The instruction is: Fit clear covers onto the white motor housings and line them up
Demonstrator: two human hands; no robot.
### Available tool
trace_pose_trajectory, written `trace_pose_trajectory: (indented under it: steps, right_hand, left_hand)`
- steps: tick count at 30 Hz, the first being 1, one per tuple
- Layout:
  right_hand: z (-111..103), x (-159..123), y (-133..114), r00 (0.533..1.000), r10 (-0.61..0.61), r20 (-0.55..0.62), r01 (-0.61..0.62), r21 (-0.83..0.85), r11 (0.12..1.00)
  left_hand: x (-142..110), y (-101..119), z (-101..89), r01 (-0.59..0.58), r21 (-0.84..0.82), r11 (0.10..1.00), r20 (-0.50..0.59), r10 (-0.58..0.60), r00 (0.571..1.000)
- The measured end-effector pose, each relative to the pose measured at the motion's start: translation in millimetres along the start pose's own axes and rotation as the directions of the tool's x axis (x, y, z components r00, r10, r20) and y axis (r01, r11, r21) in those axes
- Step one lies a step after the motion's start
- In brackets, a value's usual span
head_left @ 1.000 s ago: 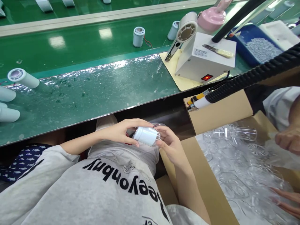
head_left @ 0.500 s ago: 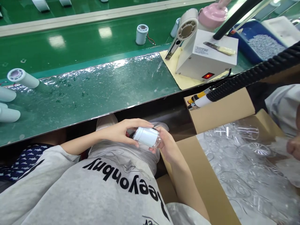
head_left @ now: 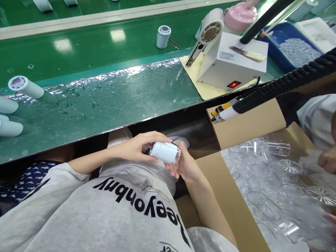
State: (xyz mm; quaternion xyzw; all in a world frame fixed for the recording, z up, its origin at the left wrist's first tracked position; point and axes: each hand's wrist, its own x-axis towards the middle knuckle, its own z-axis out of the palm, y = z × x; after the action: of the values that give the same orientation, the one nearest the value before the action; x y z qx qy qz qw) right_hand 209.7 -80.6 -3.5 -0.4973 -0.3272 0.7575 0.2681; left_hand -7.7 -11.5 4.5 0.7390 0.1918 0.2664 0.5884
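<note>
Above my lap, a pale blue cylinder (head_left: 165, 152) lies tilted, with a clear plastic cup (head_left: 177, 155) around its right end. My left hand (head_left: 140, 147) grips the cylinder's left end, thumb below and fingers above. A bit of dark and red wire shows beside that palm. My right hand (head_left: 187, 164) cradles the cup from the right and below, its fingers curled under the rim. Part of the cup is hidden behind those fingers.
Several similar cylinders (head_left: 27, 87) lie on the bench's left end; another with red wires (head_left: 163, 37) stands on the green belt. A white box (head_left: 233, 61) carries a handheld fan and a knife. A carton (head_left: 223, 178) of clear cups is at right, near a co-worker's hand (head_left: 328, 160).
My right-hand fingers have shifted lower around the cup, uncovering more of its end. The wired cylinder on the belt has moved right. At the carton, the co-worker's hand has moved slightly.
</note>
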Motion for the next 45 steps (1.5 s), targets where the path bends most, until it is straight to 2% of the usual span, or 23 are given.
trace_pose_trajectory:
  steps: [1, 2, 3, 4, 5, 6, 7, 9, 10, 11, 14, 15, 16, 17, 18, 21, 23, 25, 28, 31, 34, 40, 45]
  right_hand:
    - [-1, -2, 3, 0.994, -0.075, -0.08, 0.068, -0.09, 0.994]
    - [-2, -4, 5, 0.964, -0.195, -0.182, 0.154, -0.219, 0.964]
    - [-3, -6, 8, 0.895, -0.352, -0.275, 0.238, -0.375, 0.896]
    - [-5, -8, 9, 0.792, -0.522, -0.317, 0.306, -0.534, 0.788]
    - [-7, -9, 10, 0.679, -0.676, -0.287, 0.362, -0.67, 0.648]
    - [-9, -10, 11, 0.579, -0.793, -0.191, 0.418, -0.765, 0.49]
    - [-11, -10, 11, 0.499, -0.865, -0.056, 0.481, -0.812, 0.331]
    - [-15, -8, 10, 0.398, -0.894, 0.207, 0.603, -0.793, 0.085]
    - [-17, -7, 9, 0.38, -0.881, 0.281, 0.644, -0.764, 0.034]
    - [-18, -6, 9, 0.386, -0.871, 0.304, 0.671, -0.741, 0.039]
    - [-19, -5, 12, 0.479, -0.851, 0.215, 0.713, -0.661, 0.235]
    - [-18, -5, 13, 0.5, -0.846, 0.184, 0.72, -0.631, 0.288]
    - [-17, -5, 14, 0.5, -0.85, 0.167, 0.728, -0.613, 0.307]
    - [-16, -5, 14, 0.474, -0.865, 0.166, 0.737, -0.612, 0.287]
    - [-15, -5, 15, 0.427, -0.886, 0.179, 0.746, -0.625, 0.233]
    - [-11, -6, 14, 0.242, -0.936, 0.256, 0.732, -0.681, 0.003]
    - [-9, -8, 13, 0.162, -0.942, 0.295, 0.712, -0.696, -0.095]
    - [-8, -10, 12, 0.125, -0.942, 0.312, 0.701, -0.7, -0.139]
    - [-6, -13, 12, 0.101, -0.939, 0.328, 0.692, -0.702, -0.171]
    - [-5, -15, 11, 0.109, -0.943, 0.314, 0.681, -0.714, -0.16]
    - [-4, -15, 11, 0.138, -0.947, 0.291, 0.691, -0.714, -0.119]
    - [-4, -13, 10, 0.156, -0.948, 0.277, 0.708, -0.7, -0.088]
    - [-6, -14, 10, 0.204, -0.94, 0.274, 0.7, -0.712, -0.056]
  left_hand:
    - [0, 2, 1.1, 0.051, -0.027, 0.998, -0.021, -0.051, 0.998]
    - [-1, 5, 2.0, 0.107, -0.067, 0.992, -0.04, -0.11, 0.993]
    - [-1, 7, 2.8, 0.162, -0.116, 0.98, -0.055, -0.169, 0.984]
    - [-1, 10, 3.3, 0.21, -0.169, 0.963, -0.063, -0.223, 0.973]
    - [-2, 11, 3.7, 0.248, -0.22, 0.943, -0.063, -0.268, 0.961]
    - [-2, 13, 4.0, 0.282, -0.264, 0.923, -0.056, -0.306, 0.95]
    - [-2, 13, 4.2, 0.312, -0.294, 0.903, -0.041, -0.338, 0.94]
    - [-2, 13, 4.1, 0.35, -0.31, 0.884, -0.01, -0.371, 0.929]
    - [-2, 13, 3.8, 0.356, -0.298, 0.885, 0.005, -0.372, 0.928]
    - [-2, 12, 3.2, 0.35, -0.277, 0.895, 0.014, -0.36, 0.933]
    - [-2, 10, -0.1, 0.26, -0.191, 0.946, 0.017, -0.262, 0.965]
    - [-2, 10, -1.4, 0.225, -0.163, 0.961, 0.018, -0.225, 0.974]
    - [-2, 10, -2.7, 0.189, -0.14, 0.972, 0.021, -0.188, 0.982]
    - [-2, 10, -3.9, 0.157, -0.122, 0.98, 0.028, -0.155, 0.988]
    - [-3, 10, -4.8, 0.132, -0.108, 0.985, 0.038, -0.129, 0.991]
    - [-6, 10, -6.7, 0.063, -0.066, 0.996, 0.064, -0.059, 0.996]
    - [-7, 10, -7.5, 0.002, -0.012, 1.0, 0.071, -0.001, 0.997]
    - [-8, 11, -8.2, -0.08, 0.048, 0.996, 0.082, 0.076, 0.994]
    - [-7, 12, -8.7, -0.175, 0.098, 0.98, 0.103, 0.165, 0.981]
    - [-7, 13, -8.9, -0.199, 0.104, 0.975, 0.107, 0.188, 0.976]
    - [-8, 14, -9.0, -0.183, 0.105, 0.977, 0.1, 0.173, 0.98]
    - [-9, 16, -8.5, -0.073, 0.082, 0.994, 0.082, 0.066, 0.994]
    - [-9, 16, -8.1, -0.019, 0.028, 0.999, 0.074, 0.017, 0.997]
